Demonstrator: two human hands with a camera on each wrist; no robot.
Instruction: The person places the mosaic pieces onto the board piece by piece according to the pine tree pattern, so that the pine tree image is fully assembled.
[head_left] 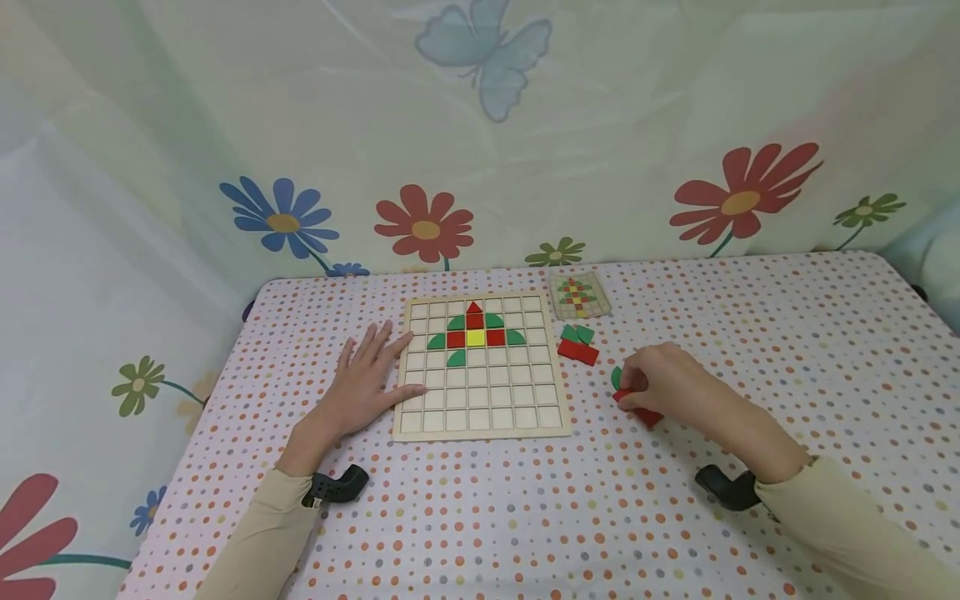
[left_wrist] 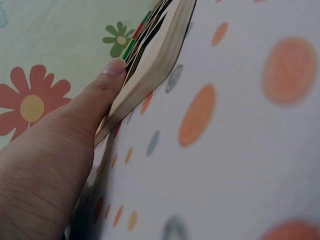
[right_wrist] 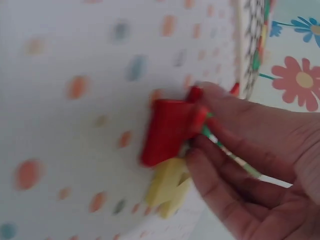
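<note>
The person's right hand [head_left: 667, 385] has its grip together on a small red piece [right_wrist: 195, 93], pinched between thumb and fingertips above the counter [head_left: 487, 517], to the right of a square, pale wooden grid board [head_left: 487, 397]. In the right wrist view, a flat-sided red block [right_wrist: 165, 131] sits just beside the fingertips, with pale yellow blocks [right_wrist: 167, 186] close to it; blur hides whether they touch. A green curved piece [head_left: 617, 377] shows next to the thumb.

The left hand [head_left: 360, 387] rests at the board's left edge, its grip apart, with fingers spread and the thumb touching the rim.

On the board, a red triangle [head_left: 474, 308] tops a pattern of red squares, green quarter-circles and one yellow square [head_left: 476, 337]. Just right of the board lie a small printed pattern card [head_left: 580, 296], green pieces [head_left: 581, 334] and a red strip [head_left: 577, 352].
</note>
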